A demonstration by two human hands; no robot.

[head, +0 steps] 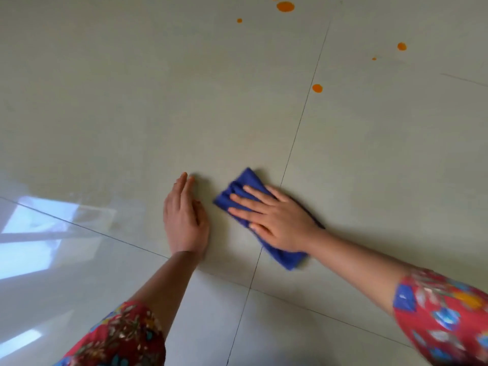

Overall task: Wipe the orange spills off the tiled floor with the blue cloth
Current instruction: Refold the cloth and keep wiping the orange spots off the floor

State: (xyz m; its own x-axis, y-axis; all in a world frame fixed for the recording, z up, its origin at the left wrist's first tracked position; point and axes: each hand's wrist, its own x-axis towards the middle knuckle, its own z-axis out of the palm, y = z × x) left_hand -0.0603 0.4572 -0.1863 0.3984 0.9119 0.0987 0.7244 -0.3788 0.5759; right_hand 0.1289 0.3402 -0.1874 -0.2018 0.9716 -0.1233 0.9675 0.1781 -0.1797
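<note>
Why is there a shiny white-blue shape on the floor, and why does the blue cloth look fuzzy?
Head view: the shiny shape is glare, light mirrored in the glossy tiled floor; the blue cloth is smeared at its near end, likely motion blur under the right hand; the orange spills farther off look sharp.

The person wears a red garment. The left sleeve (118, 336) and the right sleeve (443, 318) end near the elbow and carry a flower pattern in blue, white and orange.
</note>
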